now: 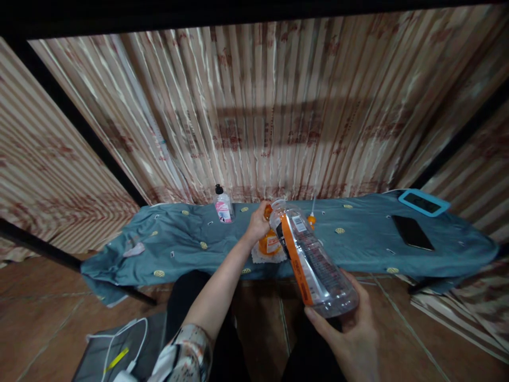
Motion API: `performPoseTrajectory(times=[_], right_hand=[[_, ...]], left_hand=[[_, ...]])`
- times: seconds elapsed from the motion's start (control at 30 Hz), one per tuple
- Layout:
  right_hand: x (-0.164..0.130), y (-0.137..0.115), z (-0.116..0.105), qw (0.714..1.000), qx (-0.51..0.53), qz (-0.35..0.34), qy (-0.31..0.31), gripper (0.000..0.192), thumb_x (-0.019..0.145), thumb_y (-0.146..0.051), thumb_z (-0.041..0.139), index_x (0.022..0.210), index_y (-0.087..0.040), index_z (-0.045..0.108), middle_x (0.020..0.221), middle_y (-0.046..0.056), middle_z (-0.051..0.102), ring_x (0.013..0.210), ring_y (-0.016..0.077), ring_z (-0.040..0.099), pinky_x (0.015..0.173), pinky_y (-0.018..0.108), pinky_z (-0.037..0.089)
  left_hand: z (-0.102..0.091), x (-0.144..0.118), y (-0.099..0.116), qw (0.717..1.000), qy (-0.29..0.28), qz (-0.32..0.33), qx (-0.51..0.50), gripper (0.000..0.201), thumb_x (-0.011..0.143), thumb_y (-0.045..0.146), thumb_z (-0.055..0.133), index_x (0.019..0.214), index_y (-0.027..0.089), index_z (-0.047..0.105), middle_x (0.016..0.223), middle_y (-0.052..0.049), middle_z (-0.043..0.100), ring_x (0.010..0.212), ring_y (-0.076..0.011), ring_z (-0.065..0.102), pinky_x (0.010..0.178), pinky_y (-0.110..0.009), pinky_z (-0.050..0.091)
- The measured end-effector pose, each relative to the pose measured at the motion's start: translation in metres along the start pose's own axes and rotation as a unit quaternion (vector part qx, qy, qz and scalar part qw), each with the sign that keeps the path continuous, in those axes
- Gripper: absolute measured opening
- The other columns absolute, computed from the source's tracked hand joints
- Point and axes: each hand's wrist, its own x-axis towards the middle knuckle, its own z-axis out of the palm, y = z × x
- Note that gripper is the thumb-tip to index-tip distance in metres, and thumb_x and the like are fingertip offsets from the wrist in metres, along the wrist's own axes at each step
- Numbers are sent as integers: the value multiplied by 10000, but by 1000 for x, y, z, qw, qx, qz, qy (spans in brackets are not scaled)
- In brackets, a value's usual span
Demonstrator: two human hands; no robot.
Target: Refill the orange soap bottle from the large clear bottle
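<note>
My right hand [350, 331] grips the base of a large clear plastic bottle [314, 260] with an orange label, tilted so its open mouth points down and away toward a small orange bottle [269, 243]. My left hand [257, 225] holds the top of that small orange bottle, which stands on a white cloth pad [259, 256] on the low table covered by a teal cloth [358, 239]. An orange pump cap [312, 217] lies on the cloth just behind the two bottles.
A clear pump bottle with a pink label [222, 206] stands at the back left. A black phone [412, 232] and a blue-cased device [423, 202] lie at the right. Striped curtains hang behind. A grey bag with white cable [119, 353] sits on the floor.
</note>
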Motion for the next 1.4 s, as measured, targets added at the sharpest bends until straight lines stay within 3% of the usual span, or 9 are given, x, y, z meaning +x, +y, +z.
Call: performPoseTrajectory(times=[0.4, 0.77, 1.0, 1.23, 1.33, 1.4], right_hand=[[0, -11, -1, 1000, -25, -12, 0, 963, 549, -514, 955, 1391, -289, 544, 1453, 100, 603, 1128, 256, 689, 886, 327, 594], [0, -21, -4, 999, -33, 0, -2, 984, 515, -513, 960, 1373, -252, 555, 1318, 112, 689, 1133, 308, 682, 852, 381, 598], [0, -20, -4, 1000, -22, -8, -3, 955, 545, -514, 945, 1374, -250, 552, 1300, 104, 698, 1086, 288, 703, 874, 382, 589], [-6, -42, 3, 999, -28, 29, 4, 965, 553, -551, 911, 1379, -225, 533, 1238, 103, 715, 1079, 297, 699, 936, 408, 555], [-3, -34, -1, 999, -31, 11, 1, 962, 544, -535, 928, 1373, -232, 544, 1220, 97, 723, 1055, 290, 709, 905, 398, 578], [1, -22, -6, 999, -35, -22, -6, 960, 508, -496, 961, 1343, -228, 570, 1185, 97, 734, 999, 283, 725, 803, 364, 613]], left_hand=[[-1, -1, 5, 1000, 0, -8, 0, 369, 800, 387, 778, 1071, 162, 671, 945, -57, 768, 871, -220, 717, 807, -304, 558], [3, -2, 7, 999, 26, -19, -20, 322, 768, 356, 812, 1007, 186, 681, 929, -28, 785, 842, -193, 724, 783, -283, 572], [3, -4, 9, 999, 24, -31, -23, 307, 775, 326, 808, 1014, 184, 678, 946, -32, 786, 881, -202, 728, 804, -283, 564], [6, -3, 6, 998, 35, -44, -27, 306, 774, 321, 807, 1007, 180, 668, 926, -32, 783, 857, -198, 730, 787, -282, 556], [5, -4, 7, 998, 36, -43, -24, 295, 778, 334, 803, 994, 186, 667, 927, -29, 786, 864, -202, 736, 790, -286, 567], [4, -4, 8, 998, 37, -36, -21, 295, 781, 339, 801, 999, 188, 673, 944, -34, 790, 878, -207, 737, 806, -296, 575]])
